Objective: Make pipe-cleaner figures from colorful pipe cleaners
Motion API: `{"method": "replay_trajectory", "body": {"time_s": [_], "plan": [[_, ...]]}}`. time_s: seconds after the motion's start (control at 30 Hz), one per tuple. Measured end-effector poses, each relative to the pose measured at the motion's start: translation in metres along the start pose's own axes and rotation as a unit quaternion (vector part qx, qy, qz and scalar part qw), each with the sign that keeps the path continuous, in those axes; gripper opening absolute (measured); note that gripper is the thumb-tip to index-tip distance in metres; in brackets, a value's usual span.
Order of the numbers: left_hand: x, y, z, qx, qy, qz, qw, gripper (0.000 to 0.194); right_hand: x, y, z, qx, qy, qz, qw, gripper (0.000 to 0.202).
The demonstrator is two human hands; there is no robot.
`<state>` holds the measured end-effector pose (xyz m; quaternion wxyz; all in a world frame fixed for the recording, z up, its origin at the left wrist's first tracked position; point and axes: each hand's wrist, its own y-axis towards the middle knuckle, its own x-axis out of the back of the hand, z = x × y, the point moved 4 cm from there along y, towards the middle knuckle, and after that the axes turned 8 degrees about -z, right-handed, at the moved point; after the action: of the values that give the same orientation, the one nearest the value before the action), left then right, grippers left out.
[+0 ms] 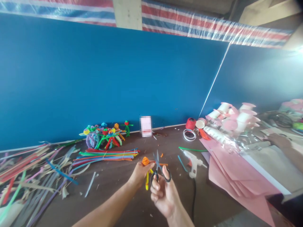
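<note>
My left hand pinches a small pipe-cleaner figure with a coiled orange head; yellow limbs hang below, and an orange length sticks out to the right. In my right hand is a pair of scissors, thumb and fingers through the black handles. The blades point up and stand apart, close beside my left fingertips. Whether they touch the orange pipe cleaner I cannot tell. A small orange scrap lies just beyond the blades.
Bundled coloured pipe cleaners and finished figures lie left of centre, with loose strips at far left. A corded glue gun lies to the right, near pink sheets and white spools. Another person's hand is at far right.
</note>
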<state>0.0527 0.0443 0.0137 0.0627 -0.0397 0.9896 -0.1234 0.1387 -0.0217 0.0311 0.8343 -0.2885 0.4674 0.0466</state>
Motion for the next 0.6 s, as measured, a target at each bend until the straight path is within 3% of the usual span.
{"method": "replay_trajectory", "body": {"time_s": [0.07,0.1,0.13,0.17,0.23,0.27,0.3,0.33,0.4,0.6], "plan": [[0.006,0.004,0.000,0.007,-0.002,-0.011,1.000,0.025,0.011,0.002,0.019,0.039,-0.126,-0.033,0.991,0.045],[0.009,0.006,-0.001,0.011,-0.006,-0.015,1.000,0.023,0.018,0.004,0.033,0.093,-0.216,-0.065,0.970,0.043],[0.013,0.007,-0.002,0.015,-0.011,-0.017,1.000,0.021,0.025,0.005,0.048,0.153,-0.331,-0.105,0.925,0.040],[0.016,0.008,-0.004,0.018,-0.015,-0.016,1.000,0.019,0.031,0.005,0.063,0.212,-0.457,-0.148,0.851,0.037],[0.020,0.007,-0.008,0.031,-0.028,-0.014,0.999,0.015,0.035,0.003,0.088,0.313,-0.657,-0.223,0.648,0.029],[0.022,0.005,-0.010,0.045,-0.039,-0.008,0.998,0.015,0.036,0.004,0.095,0.316,-0.729,-0.242,0.557,0.024],[0.022,0.003,-0.012,0.063,-0.054,-0.001,0.997,0.015,0.036,0.006,0.099,0.298,-0.784,-0.243,0.488,0.019],[0.023,0.001,-0.014,0.084,-0.070,0.009,0.994,0.015,0.036,0.008,0.102,0.272,-0.821,-0.238,0.441,0.014],[0.022,-0.004,-0.017,0.126,-0.095,0.031,0.987,0.016,0.034,0.014,0.105,0.221,-0.859,-0.218,0.407,0.011],[0.023,-0.014,-0.018,0.204,-0.103,0.058,0.972,0.016,0.020,0.022,0.120,0.162,-0.865,-0.148,0.451,0.023]]}}
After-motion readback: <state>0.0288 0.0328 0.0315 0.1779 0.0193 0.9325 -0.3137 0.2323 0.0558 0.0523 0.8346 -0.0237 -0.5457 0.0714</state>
